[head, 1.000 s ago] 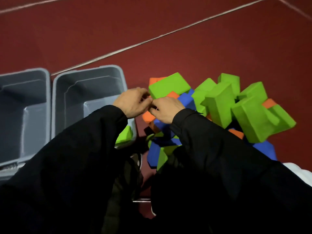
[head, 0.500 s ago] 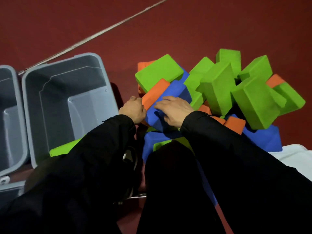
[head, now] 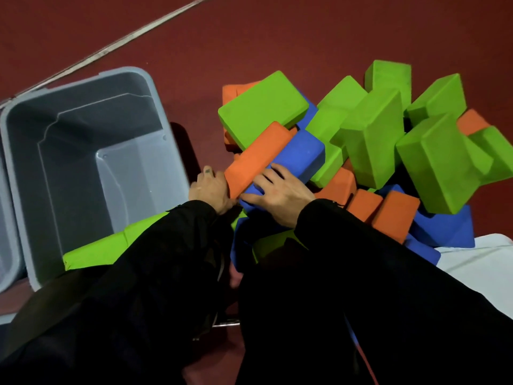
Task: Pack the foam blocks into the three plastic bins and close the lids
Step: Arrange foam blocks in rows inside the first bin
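Both hands are at the near edge of the foam block pile [head: 374,145] on the red floor: the left hand [head: 212,190] grips the orange block [head: 256,158], and the right hand [head: 280,194] lies with fingers spread on the blue block [head: 299,159]. The green block [head: 262,108] leans on both, so pulling them towards the grey bin [head: 83,168] could tumble it and its neighbours. Compared with half a second ago, the grip looks unchanged and the view sits closer.

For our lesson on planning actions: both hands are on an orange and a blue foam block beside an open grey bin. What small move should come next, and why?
Probably lift the orange block and blue block together, leftward toward the grey bin. The left hand grips the orange block's end, the right hand lies on the blue block, and the bin holds only a green block.
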`<action>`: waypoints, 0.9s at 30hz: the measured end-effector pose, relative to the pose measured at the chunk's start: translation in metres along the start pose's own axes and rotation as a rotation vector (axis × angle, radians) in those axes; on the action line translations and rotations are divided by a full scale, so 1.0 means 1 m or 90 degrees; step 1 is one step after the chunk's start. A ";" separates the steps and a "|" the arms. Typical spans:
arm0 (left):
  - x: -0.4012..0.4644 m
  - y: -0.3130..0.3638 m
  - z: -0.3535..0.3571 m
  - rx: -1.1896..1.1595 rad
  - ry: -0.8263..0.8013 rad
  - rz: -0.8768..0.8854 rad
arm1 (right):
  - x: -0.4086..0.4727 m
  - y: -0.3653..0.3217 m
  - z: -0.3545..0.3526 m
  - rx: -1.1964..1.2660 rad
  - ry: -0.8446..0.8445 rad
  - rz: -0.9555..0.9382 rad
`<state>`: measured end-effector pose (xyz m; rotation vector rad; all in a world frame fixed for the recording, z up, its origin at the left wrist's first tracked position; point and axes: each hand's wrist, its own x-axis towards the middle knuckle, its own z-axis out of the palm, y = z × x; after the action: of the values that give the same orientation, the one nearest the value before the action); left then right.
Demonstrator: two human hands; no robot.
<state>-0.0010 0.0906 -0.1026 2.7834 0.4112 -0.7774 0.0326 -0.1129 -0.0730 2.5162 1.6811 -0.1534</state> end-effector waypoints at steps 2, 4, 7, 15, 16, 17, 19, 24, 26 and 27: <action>-0.003 0.004 -0.003 -0.002 0.012 0.007 | 0.001 -0.003 0.000 -0.015 -0.006 0.012; -0.013 0.007 -0.007 -0.085 0.013 0.027 | -0.003 -0.008 0.003 -0.019 -0.030 0.008; -0.024 0.009 -0.032 -0.164 0.089 0.063 | 0.001 -0.004 -0.015 -0.015 -0.007 0.017; -0.085 0.002 -0.117 -0.223 0.389 0.119 | -0.019 0.008 -0.094 -0.042 -0.044 0.149; -0.096 0.000 -0.131 -0.217 0.415 0.121 | -0.019 0.007 -0.109 -0.046 -0.023 0.164; -0.106 -0.003 -0.143 -0.207 0.432 0.118 | -0.017 0.006 -0.124 -0.046 0.004 0.184; -0.126 -0.012 -0.162 -0.189 0.455 0.100 | -0.014 -0.001 -0.150 -0.006 0.042 0.240; -0.167 -0.069 -0.190 -0.159 0.549 0.046 | 0.006 -0.022 -0.205 0.289 0.177 0.405; -0.180 -0.103 -0.196 -0.129 0.542 0.016 | 0.024 -0.035 -0.218 0.392 0.223 0.437; -0.188 -0.120 -0.197 -0.119 0.529 -0.003 | 0.033 -0.042 -0.222 0.430 0.242 0.445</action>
<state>-0.1013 0.2204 0.1454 2.7878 0.5768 0.4447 0.0117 -0.0337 0.1401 3.6695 0.7781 -0.2101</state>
